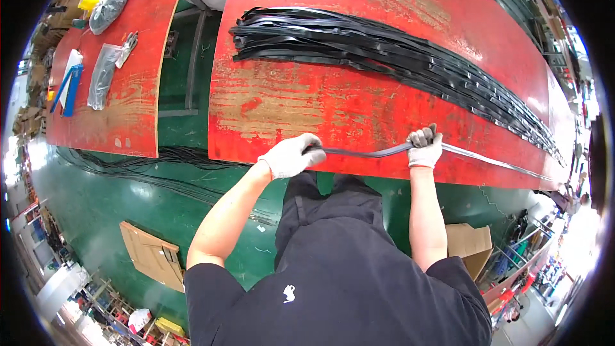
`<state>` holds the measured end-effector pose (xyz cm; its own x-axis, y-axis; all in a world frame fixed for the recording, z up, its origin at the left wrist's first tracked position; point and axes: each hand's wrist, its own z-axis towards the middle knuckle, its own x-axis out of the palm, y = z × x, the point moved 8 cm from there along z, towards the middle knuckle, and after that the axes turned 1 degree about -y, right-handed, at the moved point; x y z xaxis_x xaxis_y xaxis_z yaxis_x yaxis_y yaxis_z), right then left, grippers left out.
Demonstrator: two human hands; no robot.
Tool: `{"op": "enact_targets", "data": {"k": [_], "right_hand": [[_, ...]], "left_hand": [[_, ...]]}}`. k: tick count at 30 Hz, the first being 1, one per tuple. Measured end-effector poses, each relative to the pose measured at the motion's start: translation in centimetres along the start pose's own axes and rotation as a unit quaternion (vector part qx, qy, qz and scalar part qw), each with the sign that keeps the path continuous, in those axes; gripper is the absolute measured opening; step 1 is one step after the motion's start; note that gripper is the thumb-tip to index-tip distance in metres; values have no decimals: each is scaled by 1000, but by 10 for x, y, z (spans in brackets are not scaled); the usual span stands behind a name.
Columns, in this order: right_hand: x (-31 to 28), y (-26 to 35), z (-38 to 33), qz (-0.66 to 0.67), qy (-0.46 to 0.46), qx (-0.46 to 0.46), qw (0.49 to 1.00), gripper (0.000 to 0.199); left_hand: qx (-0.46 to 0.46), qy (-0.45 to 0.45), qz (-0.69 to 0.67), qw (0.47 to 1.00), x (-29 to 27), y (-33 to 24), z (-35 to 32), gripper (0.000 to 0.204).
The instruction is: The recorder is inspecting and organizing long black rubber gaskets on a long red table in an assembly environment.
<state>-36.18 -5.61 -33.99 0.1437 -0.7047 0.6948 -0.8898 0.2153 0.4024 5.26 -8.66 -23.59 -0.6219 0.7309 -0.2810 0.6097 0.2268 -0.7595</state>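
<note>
Both of my hands wear pale work gloves with grey fingers. A long, thin black strip [371,154] runs between them over the near edge of the red table. My left hand [293,156] is closed round its left end. To the right, my right hand [425,146] is wrapped round the same strip, which sags slightly between the hands. Beyond that hand the strip carries on, shiny, toward the table's far right end. Farther back lies a big bundle of similar black strips [359,38], spread lengthwise along the table.
The red table [275,102] has worn wooden patches. At left, a second red table [138,106] holds plastic-wrapped packages [102,77] and a blue tool [73,90]. Long dark strips [166,179] lie on the green floor, near a flat cardboard piece [152,253]. A cardboard box [467,247] stands at lower right.
</note>
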Motion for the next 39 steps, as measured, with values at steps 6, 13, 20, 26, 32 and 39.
{"op": "enact_targets", "data": {"k": [6, 13, 20, 26, 32, 39], "right_hand": [[26, -83, 7, 27, 113, 35, 993, 63], [-5, -197, -68, -380, -228, 283, 851, 67], [146, -372, -142, -805, 424, -162, 381, 53], [125, -505, -121, -813, 498, 139, 268, 44], [115, -550, -122, -823, 440, 145, 330, 37], [122, -575, -125, -846, 442, 112, 275, 40]], "left_hand": [[-74, -13, -44, 996, -53, 92, 3, 41], [-111, -162, -22, 980, -130, 183, -14, 33], [-132, -130, 41, 982, -165, 230, -13, 30], [-117, -174, 27, 977, -182, 251, -15, 35], [-200, -520, -47, 829, -177, 326, -75, 73], [-154, -577, -203, 776, -149, 354, -68, 49]]}}
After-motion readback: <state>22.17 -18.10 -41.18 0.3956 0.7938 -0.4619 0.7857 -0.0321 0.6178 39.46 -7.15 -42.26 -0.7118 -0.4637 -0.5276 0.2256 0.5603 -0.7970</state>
